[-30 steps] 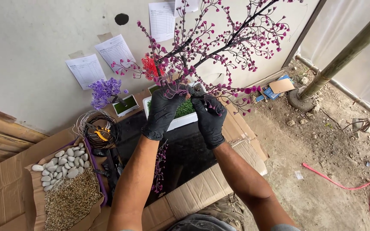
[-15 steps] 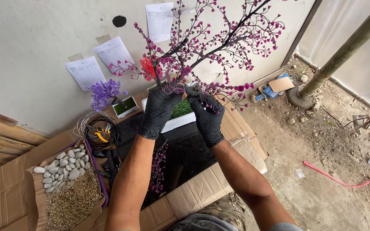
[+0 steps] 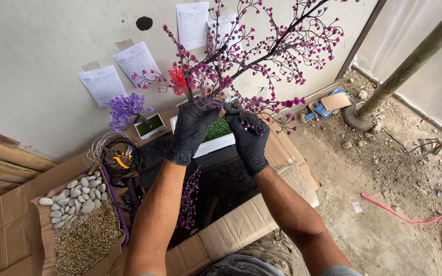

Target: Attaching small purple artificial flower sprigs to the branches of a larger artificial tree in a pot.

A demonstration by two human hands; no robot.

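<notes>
White stones (image 3: pixel 78 190) and gravel (image 3: pixel 85 240) fill a cardboard tray beside a wire coil (image 3: pixel 114 149). The gloved left hand (image 3: pixel 193 130) is clenched around the trunk of a pink-beaded tree (image 3: pixel 262 56) standing over a white planter (image 3: pixel 212 146); the gloved right hand (image 3: pixel 250 139) pinches its base with fingers drawn narrow.

White pebbles (image 3: pixel 75 190) (beside brown gravel (image 3: pixel 85 240)), wire coil (image 3: pixel 113 148), purple flower sprig (image 3: pixel 124 107), papers (image 3: pixel 138 61) on wall, pink ribbon (image 3: pixel 410 217)
</notes>
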